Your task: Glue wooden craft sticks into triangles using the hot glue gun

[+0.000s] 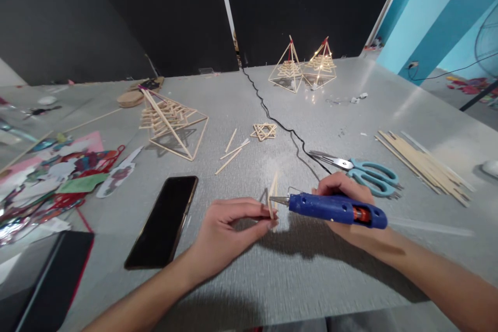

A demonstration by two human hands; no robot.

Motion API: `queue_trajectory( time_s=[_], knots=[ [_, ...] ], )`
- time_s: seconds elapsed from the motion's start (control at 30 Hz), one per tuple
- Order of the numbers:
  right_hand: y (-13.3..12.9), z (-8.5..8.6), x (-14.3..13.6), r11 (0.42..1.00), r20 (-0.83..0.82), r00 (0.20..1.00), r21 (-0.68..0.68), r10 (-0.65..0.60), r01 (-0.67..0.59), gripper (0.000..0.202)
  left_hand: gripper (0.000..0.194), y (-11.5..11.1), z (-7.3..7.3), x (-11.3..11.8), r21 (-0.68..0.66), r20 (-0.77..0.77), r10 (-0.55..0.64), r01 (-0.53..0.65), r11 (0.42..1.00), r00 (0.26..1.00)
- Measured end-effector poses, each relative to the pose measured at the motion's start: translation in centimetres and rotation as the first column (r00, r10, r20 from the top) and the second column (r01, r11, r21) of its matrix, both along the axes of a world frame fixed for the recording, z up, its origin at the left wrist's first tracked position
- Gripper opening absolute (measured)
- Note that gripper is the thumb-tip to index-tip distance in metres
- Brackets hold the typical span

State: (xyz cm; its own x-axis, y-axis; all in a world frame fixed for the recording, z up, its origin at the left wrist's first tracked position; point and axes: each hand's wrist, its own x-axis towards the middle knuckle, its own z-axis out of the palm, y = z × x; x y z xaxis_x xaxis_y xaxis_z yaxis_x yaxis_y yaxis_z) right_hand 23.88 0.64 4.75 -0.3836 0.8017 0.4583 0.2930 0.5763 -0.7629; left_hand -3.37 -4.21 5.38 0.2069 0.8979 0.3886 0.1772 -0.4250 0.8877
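"Okay, quick pass: what are the hands doing?"

"Left hand (227,223) is pinching slim pale wooden sticks (272,192) upright near their lower ends, thumb and fingers drawn narrow. Right hand (340,182) is wrapping round a chunky blue plastic glue gun (329,209); its metal nozzle is pointing at those sticks. Touching or just beside, I'm not managing to tell."

"Where are the sticks sitting?"

"They're standing just above the shiny grey tabletop (295,290), in front of a flat six-pointed wooden star (265,137)."

"How far along is it looking?"

"Judging fast: well along. Two see-through wooden stick pyramids (289,68) are standing at the back, stacked stars hanging inside, the right one glowing with tiny lights. A third, tilted wooden pyramid frame (167,124) is resting at the left, also carrying stacked pieces. That lone star is looking complete."

"And left over?"

"The pinched sticks are forming only a narrow angle, no closed shape; whether glue is already holding them, I'm not seeing. Three short loose wooden sticks (229,161) are lying unjoined beside the star. Long flat pale wooden strips (424,163) are waiting at the right, past light-blue-handled scissors (373,174)."
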Motion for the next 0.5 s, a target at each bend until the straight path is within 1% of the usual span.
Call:
queue_trajectory(
  time_s=[0.23,0.37,0.5],
  knots=[
    [0.02,-0.14,0.18,0.999,0.017,1.000,0.043,-0.005,0.004,0.031,0.019,-0.03,0.18,0.11,-0.028,0.003,0.019,-0.019,0.999,1.000],
    [0.03,-0.35,0.42,1.000,0.033,0.999,0.018,-0.010,0.010,0.035,0.017,-0.07,0.32,0.09,-0.050,0.012,0.026,-0.026,0.998,1.000],
    [0.02,-0.60,0.59,1.000,0.007,1.000,-0.002,-0.003,0.003,0.033,0.017,-0.07,0.48,0.07,-0.071,0.031,0.020,-0.018,0.997,0.999]
  ],
)
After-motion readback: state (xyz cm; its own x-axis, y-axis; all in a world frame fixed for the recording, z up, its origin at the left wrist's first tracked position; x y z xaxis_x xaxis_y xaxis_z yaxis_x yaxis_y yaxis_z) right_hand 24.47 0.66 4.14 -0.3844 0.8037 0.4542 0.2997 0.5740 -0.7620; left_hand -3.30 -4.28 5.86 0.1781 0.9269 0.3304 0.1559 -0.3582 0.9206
